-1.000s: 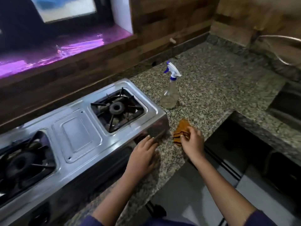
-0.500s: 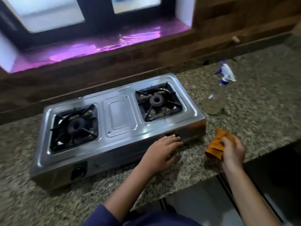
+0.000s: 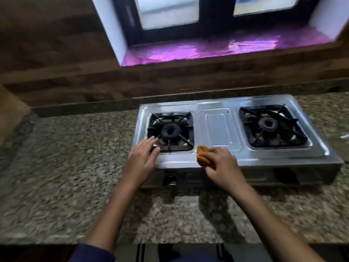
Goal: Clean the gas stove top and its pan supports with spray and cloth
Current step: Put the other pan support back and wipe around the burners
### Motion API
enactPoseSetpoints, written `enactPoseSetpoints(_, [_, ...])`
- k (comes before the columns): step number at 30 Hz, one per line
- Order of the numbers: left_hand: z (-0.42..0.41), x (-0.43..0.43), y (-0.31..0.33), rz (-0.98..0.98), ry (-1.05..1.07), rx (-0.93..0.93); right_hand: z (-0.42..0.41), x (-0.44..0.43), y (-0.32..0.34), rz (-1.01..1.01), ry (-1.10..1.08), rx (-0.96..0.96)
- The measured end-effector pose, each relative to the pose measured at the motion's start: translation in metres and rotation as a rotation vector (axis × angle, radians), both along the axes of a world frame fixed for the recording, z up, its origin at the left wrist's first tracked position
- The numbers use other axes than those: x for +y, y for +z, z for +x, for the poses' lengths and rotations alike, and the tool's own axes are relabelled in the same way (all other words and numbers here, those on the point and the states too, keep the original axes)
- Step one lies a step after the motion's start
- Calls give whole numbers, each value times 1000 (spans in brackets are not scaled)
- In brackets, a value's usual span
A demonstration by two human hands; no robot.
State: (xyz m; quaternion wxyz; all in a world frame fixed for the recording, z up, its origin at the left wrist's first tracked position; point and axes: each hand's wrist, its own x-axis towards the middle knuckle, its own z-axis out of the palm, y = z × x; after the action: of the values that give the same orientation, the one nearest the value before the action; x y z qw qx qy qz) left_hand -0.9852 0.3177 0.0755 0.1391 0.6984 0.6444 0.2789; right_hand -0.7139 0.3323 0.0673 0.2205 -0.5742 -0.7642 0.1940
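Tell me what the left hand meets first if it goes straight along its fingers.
Likely the left pan support, at its near-left corner, right ahead of the left hand; depth is unclear.

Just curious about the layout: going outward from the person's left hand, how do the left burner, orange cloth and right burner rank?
1. Left burner, just beyond the left hand.
2. Orange cloth, to the right, gripped by the right hand.
3. Right burner, far right on the stove.

Most of cloth (image 3: 202, 155) was hidden under right hand (image 3: 223, 164), left hand (image 3: 144, 157) was motion-blurred, it covered near corner of left support (image 3: 171, 129).
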Motion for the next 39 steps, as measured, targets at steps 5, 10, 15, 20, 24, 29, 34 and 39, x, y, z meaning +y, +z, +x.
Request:
enactPoseSetpoints(5, [-60,32,14,-425,-64,-335,-88,-18,-12,103,48,-85])
enactPoseSetpoints(10, [-108,46,32,-370,-94,-566,-196,-19,-22,193,166,-137])
enactPoseSetpoints(15, [-148,53,29,-372,-78,-639,-271,2,-27,228,210,-235])
enactPoseSetpoints(20, [-155,50,19,-440,-113,-677,-255,-13,-22,166,187,-144])
enactPoseSetpoints(24, [-152,46,6,-474,-142,-666,-207,-40,-22,240,-45,-137])
enactPoseSetpoints(29, [-147,39,1,-503,-141,-693,-183,-35,-22,196,-242,-256])
enactPoseSetpoints(34, [-137,41,6,-451,-109,-743,-240,-12,-16,225,25,-319])
enactPoseSetpoints(39, [-127,46,16,-393,-67,-731,-273,20,-6,160,-62,-465])
